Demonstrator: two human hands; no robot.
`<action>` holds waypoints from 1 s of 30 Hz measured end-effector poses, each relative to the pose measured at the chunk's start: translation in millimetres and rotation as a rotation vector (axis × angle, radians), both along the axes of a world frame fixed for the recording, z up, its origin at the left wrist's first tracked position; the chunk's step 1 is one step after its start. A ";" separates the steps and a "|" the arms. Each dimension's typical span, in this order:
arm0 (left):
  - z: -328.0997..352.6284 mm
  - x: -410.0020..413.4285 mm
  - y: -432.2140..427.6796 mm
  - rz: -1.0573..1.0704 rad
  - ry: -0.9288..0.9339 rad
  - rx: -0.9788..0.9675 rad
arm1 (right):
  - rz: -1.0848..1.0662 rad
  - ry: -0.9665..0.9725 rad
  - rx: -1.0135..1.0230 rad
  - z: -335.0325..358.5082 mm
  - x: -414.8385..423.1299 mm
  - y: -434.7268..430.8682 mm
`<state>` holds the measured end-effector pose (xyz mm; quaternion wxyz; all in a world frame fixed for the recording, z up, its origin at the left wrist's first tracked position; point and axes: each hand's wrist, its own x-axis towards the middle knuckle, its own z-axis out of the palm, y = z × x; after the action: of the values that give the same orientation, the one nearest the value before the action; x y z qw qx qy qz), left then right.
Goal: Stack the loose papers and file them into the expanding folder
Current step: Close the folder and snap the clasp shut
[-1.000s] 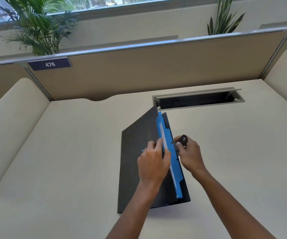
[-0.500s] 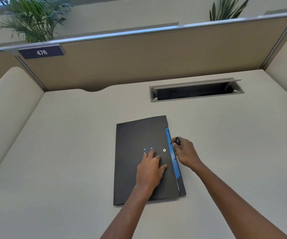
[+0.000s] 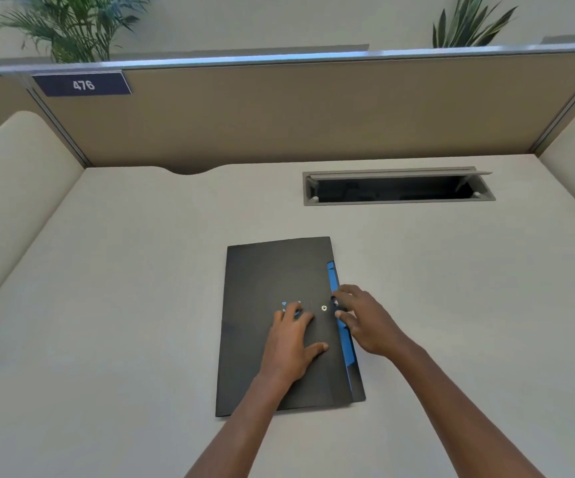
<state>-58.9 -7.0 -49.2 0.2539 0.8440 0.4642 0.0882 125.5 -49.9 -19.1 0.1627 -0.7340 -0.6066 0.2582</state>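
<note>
A black expanding folder (image 3: 265, 270) lies flat and closed on the desk, with a strip of its blue inner pockets (image 3: 346, 343) showing along the right edge. My left hand (image 3: 291, 343) rests palm-down on the cover, fingers spread. My right hand (image 3: 365, 322) is at the folder's right edge, pinching a small black snap tab (image 3: 333, 300) just right of the metal stud (image 3: 324, 308) on the cover. No loose papers are visible.
An open grey cable trough (image 3: 398, 186) is set into the desk behind the folder. A tan partition (image 3: 313, 108) with a label reading 476 (image 3: 82, 85) closes the back. Padded side panels (image 3: 13, 188) flank the desk on both sides.
The folder's cover, raised a second ago with the blue pockets exposed, now lies flat. My left hand went from the cover's edge to its top. My right hand brought the tab closer to the stud.
</note>
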 end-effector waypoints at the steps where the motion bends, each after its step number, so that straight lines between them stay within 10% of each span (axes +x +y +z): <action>1: -0.4 -0.3 0.7 0.001 -0.004 -0.003 | 0.004 0.013 0.008 0.4 0.4 2.9; 30: -1.5 2.0 0.9 0.027 -0.007 -0.047 | -0.196 0.083 0.040 -17.2 -10.2 36.5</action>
<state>-56.9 -6.1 -50.7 0.2741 0.8310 0.4768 0.0837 115.3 -13.4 -36.3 0.2270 -0.7750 -0.5298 0.2590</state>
